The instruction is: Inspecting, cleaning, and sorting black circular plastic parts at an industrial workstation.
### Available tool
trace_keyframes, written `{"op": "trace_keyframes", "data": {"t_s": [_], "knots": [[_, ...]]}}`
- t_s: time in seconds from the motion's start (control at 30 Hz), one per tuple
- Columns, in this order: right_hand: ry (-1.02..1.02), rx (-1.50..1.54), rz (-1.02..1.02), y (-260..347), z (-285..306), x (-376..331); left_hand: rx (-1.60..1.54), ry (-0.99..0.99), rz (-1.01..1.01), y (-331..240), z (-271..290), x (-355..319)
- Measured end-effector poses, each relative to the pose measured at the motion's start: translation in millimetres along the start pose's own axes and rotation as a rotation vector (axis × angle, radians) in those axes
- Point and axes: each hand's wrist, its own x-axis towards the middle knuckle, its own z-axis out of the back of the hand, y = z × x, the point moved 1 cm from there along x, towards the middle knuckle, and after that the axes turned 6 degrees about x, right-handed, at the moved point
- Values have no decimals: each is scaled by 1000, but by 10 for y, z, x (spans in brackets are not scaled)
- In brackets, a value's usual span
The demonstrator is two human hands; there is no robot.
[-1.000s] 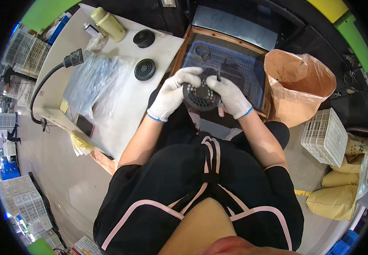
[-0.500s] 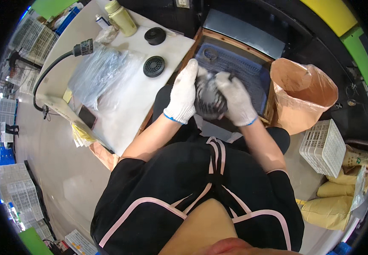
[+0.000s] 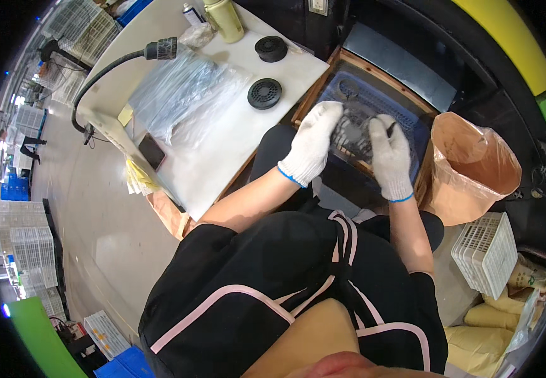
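Between my two gloved hands is a dark, round, slotted plastic part (image 3: 353,133), blurred by motion, held above a blue crate. My left hand (image 3: 316,140) is closed on its left edge, the fingers together. On the opposite side, my right hand (image 3: 390,154) grips the right edge with fingers bent. A small dark piece shows at the right fingertips; I cannot make out what it is. Two similar black round parts, one slotted in front (image 3: 264,94) and one farther back (image 3: 271,48), lie on the white table to the left.
The blue mesh crate (image 3: 405,118) sits in a wooden frame (image 3: 399,79) holding a dark ring. At right stand a lined brown bin (image 3: 465,189) and a white basket (image 3: 486,252). Plastic film (image 3: 178,88), a phone (image 3: 152,152), a bottle (image 3: 224,22) and a gooseneck lamp (image 3: 159,49) occupy the table.
The whole view has shifted, so the table and crate sit farther right and lower. The round part has moved away from my body over the crate, and my hands have spread slightly.
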Motion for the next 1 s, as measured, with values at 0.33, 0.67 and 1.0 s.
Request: {"op": "trace_keyframes", "data": {"t_s": [0.33,0.67,1.0], "knots": [[151,517,-432,-29,-252,-187,320,-57,-19,-31,64,-77],[168,80,-362,-143,-163,107,-125,-10,50,149,526,74],[267,620,-599,-466,-313,-190,99,-84,53,174,297,-119]]}}
